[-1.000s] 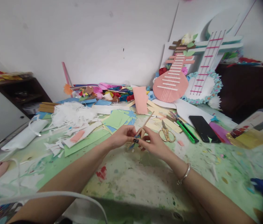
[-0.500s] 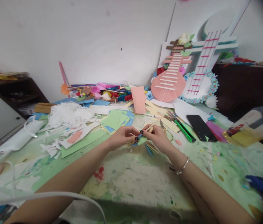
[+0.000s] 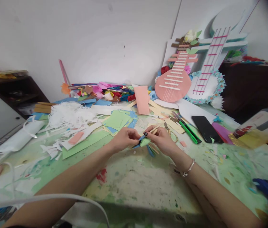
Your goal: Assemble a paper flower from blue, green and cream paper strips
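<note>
Both hands meet above the middle of the paint-stained table [image 3: 138, 183]. My left hand [image 3: 124, 139] is closed, thumb and fingers pinching the left end of a small bunch of paper pieces. A green leaf-shaped paper piece [image 3: 145, 142] shows between the hands, with blue paper beside it. My right hand [image 3: 160, 137] is closed on the same bunch, and pale strips stick out past its fingers. Below it, blue and cream paper strips [image 3: 151, 150] fan out; whether they join the held bunch I cannot tell. Gold-handled scissors [image 3: 174, 134] lie just right of my right hand.
Green paper sheets [image 3: 117, 120] and shredded white paper [image 3: 69, 115] lie behind on the left. A green cutter [image 3: 188, 132], a black phone [image 3: 206, 129] and a clear container [image 3: 259, 126] lie right. Paper instruments [image 3: 174, 84] lean on the wall. A white cable [image 3: 60, 197] crosses front left.
The hands keep hold of the paper bunch, and the left fingers have shifted slightly on it. The green leaf piece has turned a little. The whole view has moved slightly.
</note>
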A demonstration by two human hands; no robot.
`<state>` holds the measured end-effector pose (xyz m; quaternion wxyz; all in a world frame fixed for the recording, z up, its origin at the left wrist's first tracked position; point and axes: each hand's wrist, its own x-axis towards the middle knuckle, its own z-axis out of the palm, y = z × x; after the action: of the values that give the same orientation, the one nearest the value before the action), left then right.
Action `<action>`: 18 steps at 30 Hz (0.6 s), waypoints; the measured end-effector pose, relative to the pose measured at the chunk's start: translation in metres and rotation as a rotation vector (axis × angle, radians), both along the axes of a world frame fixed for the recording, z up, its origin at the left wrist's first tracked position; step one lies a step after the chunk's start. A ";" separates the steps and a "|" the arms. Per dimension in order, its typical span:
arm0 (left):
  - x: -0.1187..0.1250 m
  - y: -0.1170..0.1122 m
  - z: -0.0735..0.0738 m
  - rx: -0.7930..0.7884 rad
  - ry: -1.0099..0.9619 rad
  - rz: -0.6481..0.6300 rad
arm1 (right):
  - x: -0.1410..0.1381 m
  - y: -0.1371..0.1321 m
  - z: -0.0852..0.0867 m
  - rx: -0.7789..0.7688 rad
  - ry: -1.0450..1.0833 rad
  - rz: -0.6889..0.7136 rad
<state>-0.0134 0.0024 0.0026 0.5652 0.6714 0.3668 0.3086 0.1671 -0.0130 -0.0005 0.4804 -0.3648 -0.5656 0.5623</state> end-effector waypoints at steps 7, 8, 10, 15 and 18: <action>0.006 -0.008 0.003 0.298 0.166 0.129 | 0.006 0.001 0.003 -0.102 -0.030 -0.007; 0.007 -0.009 0.003 0.341 0.187 0.138 | 0.007 0.001 0.003 -0.114 -0.041 -0.010; 0.008 -0.012 0.005 0.421 0.223 0.155 | 0.009 0.001 0.005 -0.115 -0.074 -0.013; 0.010 -0.019 0.007 0.617 0.291 0.211 | 0.011 0.000 0.010 -0.025 -0.134 -0.029; 0.011 -0.021 0.006 0.709 0.321 0.237 | 0.011 0.001 0.010 -0.021 -0.144 -0.057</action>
<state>-0.0020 -0.0189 0.0083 0.1951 0.8174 0.3959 0.3703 0.1778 -0.0125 0.0099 0.4504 -0.4251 -0.5821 0.5269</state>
